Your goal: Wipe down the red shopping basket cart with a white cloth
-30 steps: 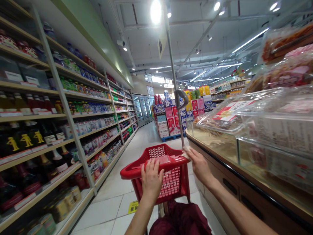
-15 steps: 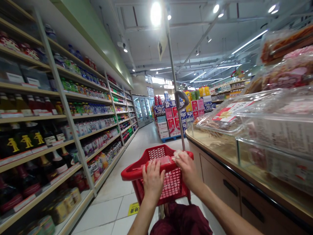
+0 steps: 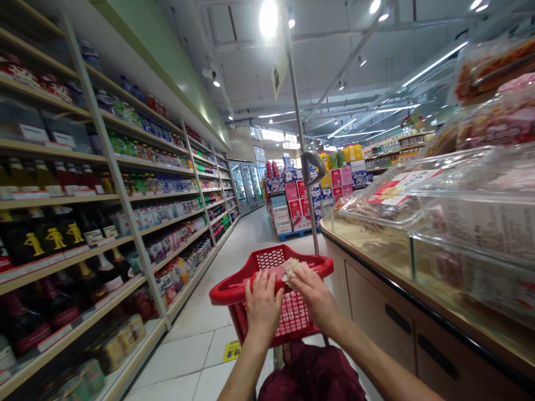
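Both forearms reach forward, close together. The left hand [image 3: 262, 303] lies palm down, fingers [image 3: 259, 280] spread; the right hand [image 3: 316, 296] is curled, fingertips pinched.

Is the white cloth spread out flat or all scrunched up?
Scrunched up. The white cloth is a lumpy wad under the right hand's fingertips, on the red basket's handle.

bright, even light from ceiling lamps [image 3: 268, 18] and strip lights; one lamp flares overhead. wide-angle distortion bends the left shelves [image 3: 83, 195] at the edges. packaged goods [image 3: 480, 167] near right are blurred.
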`<state>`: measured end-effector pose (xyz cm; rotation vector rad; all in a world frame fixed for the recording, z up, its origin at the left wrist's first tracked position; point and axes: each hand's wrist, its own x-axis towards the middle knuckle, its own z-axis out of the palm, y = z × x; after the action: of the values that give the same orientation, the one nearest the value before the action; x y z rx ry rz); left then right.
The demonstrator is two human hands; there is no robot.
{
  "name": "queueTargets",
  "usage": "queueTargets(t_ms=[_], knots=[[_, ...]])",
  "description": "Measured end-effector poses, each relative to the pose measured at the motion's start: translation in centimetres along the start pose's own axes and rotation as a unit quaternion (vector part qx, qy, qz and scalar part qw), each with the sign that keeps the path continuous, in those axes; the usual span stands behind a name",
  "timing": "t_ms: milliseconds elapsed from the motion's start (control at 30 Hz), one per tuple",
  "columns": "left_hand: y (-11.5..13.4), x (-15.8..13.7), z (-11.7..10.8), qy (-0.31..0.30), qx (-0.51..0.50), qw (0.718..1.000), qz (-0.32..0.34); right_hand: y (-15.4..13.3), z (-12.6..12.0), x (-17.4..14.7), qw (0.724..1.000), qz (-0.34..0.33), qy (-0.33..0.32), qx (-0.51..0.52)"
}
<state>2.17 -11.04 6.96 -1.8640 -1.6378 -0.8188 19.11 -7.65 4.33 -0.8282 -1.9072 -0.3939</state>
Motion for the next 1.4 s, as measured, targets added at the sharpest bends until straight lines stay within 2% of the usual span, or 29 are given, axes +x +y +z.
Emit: queueTargets(t_ms=[100, 167, 200, 300, 333, 367, 467, 533, 567, 667, 700, 767, 867, 900, 1067, 1100, 1233, 1300, 1400], knots=[[0.1, 0.0, 0.0, -0.004, -0.001, 1.000, -0.001, 1.6, -0.7, 0.1, 0.992, 0.121, 0.012, -0.045], [0.2, 0.0, 0.1, -0.002, 0.001, 1.000, -0.003, 1.8, -0.9, 0.2, 0.986, 0.156, 0.020, -0.054], [0.2, 0.0, 0.1, 0.000, 0.003, 1.000, -0.004, 1.5, -0.7, 0.2, 0.989, 0.139, 0.024, -0.044], [0.2, -0.1, 0.1, 0.007, 0.004, 1.000, 0.000, 0.0, -0.1, 0.0, 1.000, 0.019, 0.007, 0.002], [0.2, -0.1, 0.1, 0.008, 0.002, 1.000, 0.002, -0.1, 0.0, 0.0, 1.000, 0.000, -0.002, 0.007], [0.1, -0.1, 0.1, 0.008, -0.001, 1.000, 0.003, 0.2, -0.2, -0.1, 1.000, 0.004, -0.007, 0.002], [0.0, -0.1, 0.1, 0.003, -0.006, 1.000, -0.001, 1.8, -1.1, -0.2, 0.993, 0.110, 0.006, -0.051], [0.0, 0.0, 0.1, -0.002, -0.007, 1.000, -0.004, 2.1, -1.2, -0.1, 0.988, 0.141, 0.013, -0.062], [0.0, 0.0, 0.1, -0.003, -0.008, 1.000, -0.005, 1.8, -1.1, -0.1, 0.991, 0.124, 0.017, -0.052], [0.0, -0.1, 0.1, 0.002, -0.007, 1.000, -0.005, 0.3, -0.1, -0.1, 1.000, 0.006, 0.010, 0.000], [0.0, -0.1, 0.2, 0.007, -0.004, 1.000, -0.002, 0.1, 0.0, -0.1, 1.000, -0.011, 0.009, 0.005], [0.0, -0.1, 0.2, 0.014, 0.000, 1.000, 0.003, 0.7, -0.3, -0.1, 1.000, 0.019, 0.005, -0.016], [0.0, -0.1, 0.3, 0.017, 0.003, 1.000, 0.006, 1.9, -1.1, 0.0, 0.990, 0.127, 0.011, -0.067], [0.0, -0.1, 0.3, 0.017, 0.003, 1.000, 0.006, 1.9, -1.2, 0.1, 0.989, 0.131, 0.011, -0.069], [0.0, 0.0, 0.2, 0.013, 0.002, 1.000, 0.008, 0.0, -0.4, 0.4, 1.000, -0.012, -0.008, -0.012], [0.0, 0.0, 0.2, 0.011, 0.001, 1.000, 0.006, 0.1, -0.5, 0.4, 1.000, -0.005, -0.013, -0.017], [-0.1, 0.0, 0.1, 0.003, -0.002, 1.000, -0.001, 1.0, -1.3, 1.0, 0.990, 0.116, -0.015, -0.078], [-0.2, 0.0, 0.2, 0.003, -0.002, 1.000, -0.002, 0.5, -0.9, 1.1, 0.993, 0.089, -0.005, -0.074], [-0.2, -0.1, 0.2, 0.004, -0.001, 1.000, 0.001, -0.5, -0.1, 1.0, 0.999, -0.013, -0.014, -0.036]])
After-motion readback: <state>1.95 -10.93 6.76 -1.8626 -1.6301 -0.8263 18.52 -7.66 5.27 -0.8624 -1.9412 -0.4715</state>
